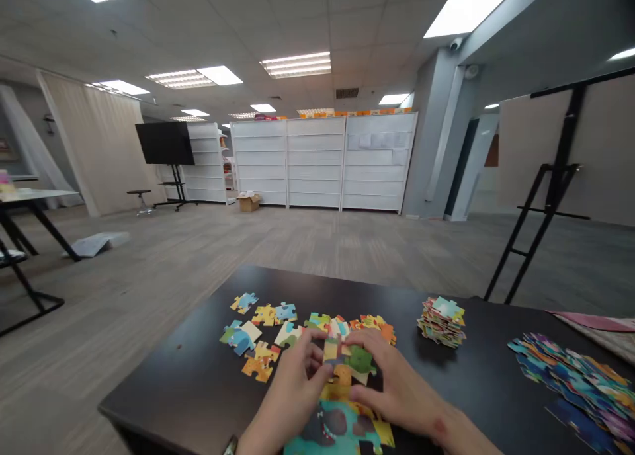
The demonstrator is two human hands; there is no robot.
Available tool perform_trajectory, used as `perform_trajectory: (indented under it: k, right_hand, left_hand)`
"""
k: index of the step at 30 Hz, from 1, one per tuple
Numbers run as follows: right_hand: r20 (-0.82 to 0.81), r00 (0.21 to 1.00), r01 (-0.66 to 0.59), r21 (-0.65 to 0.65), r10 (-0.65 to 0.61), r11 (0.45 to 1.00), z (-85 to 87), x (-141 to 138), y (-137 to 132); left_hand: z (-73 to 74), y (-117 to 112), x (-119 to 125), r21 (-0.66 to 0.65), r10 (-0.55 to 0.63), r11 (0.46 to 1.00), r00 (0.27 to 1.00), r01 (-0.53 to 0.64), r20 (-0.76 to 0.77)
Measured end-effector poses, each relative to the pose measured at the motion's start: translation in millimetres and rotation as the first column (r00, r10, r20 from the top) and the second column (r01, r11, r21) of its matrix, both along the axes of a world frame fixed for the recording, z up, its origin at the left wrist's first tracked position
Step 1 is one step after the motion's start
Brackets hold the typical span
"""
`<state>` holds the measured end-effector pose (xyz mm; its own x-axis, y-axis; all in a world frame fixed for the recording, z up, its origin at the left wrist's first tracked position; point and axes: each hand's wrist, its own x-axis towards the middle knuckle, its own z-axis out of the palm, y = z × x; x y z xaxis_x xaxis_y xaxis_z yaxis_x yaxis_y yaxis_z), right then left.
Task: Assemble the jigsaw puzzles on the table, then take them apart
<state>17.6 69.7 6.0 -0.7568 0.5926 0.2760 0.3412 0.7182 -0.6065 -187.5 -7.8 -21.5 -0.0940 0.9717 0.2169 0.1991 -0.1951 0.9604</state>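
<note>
Currently: left hand (292, 392) and right hand (397, 392) together, pinching puzzle pieces (337, 352) | joined section (337, 428) near | loose pieces (243, 339) far | stack (441, 321), spread pile (570, 382) right, unplaced

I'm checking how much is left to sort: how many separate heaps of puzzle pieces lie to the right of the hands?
2: a tidy stack of puzzle pieces on the black table, and an overlapping spread of puzzle pieces at the right edge, running out of view. Others may lie out of frame.
</note>
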Motion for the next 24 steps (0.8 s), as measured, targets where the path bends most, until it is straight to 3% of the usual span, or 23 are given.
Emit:
perform_trajectory:
  k: [5,10,16,24]
  right_hand:
    - [0.169,0.978,0.101,0.124,-0.121,0.987,-17.2,13,22]
    - [0.265,0.930,0.202,0.214,-0.256,0.956,-24.3,16,35]
    - [0.227,0.941,0.203,0.213,-0.251,0.956,-28.3,17,36]
    - [0.231,0.939,0.211,0.195,-0.254,0.958,-26.1,17,33]
  left_hand:
    - [3.4,3,-31,-0.069,0.081,0.994,0.996,-0.083,-0.021]
    - [2.6,-1,-54,-0.140,0.085,0.985,0.990,-0.101,-0.113]
    - [-1.6,2,-61,-0.073,0.083,0.991,0.953,-0.108,-0.293]
    - [-6.8,5,-59,-0.053,0.093,0.989,0.850,-0.141,-0.519]
